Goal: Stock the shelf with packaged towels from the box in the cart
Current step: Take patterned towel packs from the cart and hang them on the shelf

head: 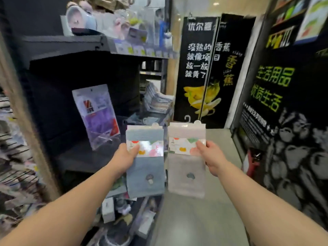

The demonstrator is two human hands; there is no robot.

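My left hand (125,158) grips a blue packaged towel (146,176) by its left edge; a small mushroom motif shows on its lower half. My right hand (212,156) grips a white packaged towel (186,174) by its right edge. Both packs hang upright side by side at chest height, each with a colourful paper band and a plastic hanger tab on top. They are held in front of the dark shelf (79,157) on the left. The cart and its box are not in view.
A clear pack with purple contents (99,114) leans on the shelf. Stacked folded packs (158,100) sit further back. Small boxes and goods (124,208) crowd the lower shelf. A banana banner (200,71) and a black printed wall (284,121) bound the grey aisle floor (198,219).
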